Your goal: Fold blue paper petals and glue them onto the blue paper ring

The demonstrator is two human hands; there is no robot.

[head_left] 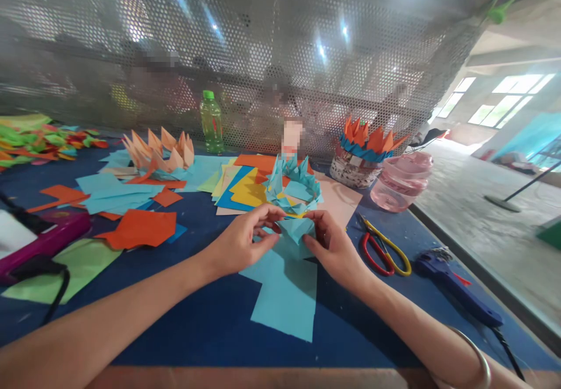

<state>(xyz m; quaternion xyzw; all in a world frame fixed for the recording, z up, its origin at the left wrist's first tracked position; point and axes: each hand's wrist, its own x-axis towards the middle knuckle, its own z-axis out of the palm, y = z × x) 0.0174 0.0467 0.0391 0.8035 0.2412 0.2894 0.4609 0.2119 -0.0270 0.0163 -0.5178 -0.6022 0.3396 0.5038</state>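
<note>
Between my two hands is a partly folded piece of light blue paper [298, 229], raised just above the table. My left hand [254, 234] pinches its left edge with thumb and fingers. On the other side my right hand [331, 240] grips the right edge, thumb in front. Flat light blue sheets [287, 295] lie on the table below. Just beyond the fingers stands a ring of folded light blue paper points [315, 192], shaped like a crown.
Scissors [383, 249] and a blue glue gun [460, 289] lie to the right, near a pink water bottle [401, 184]. An orange paper crown [372, 138], a peach one [158, 152] and a green bottle [211, 123] stand behind. Orange paper [140, 228] lies left.
</note>
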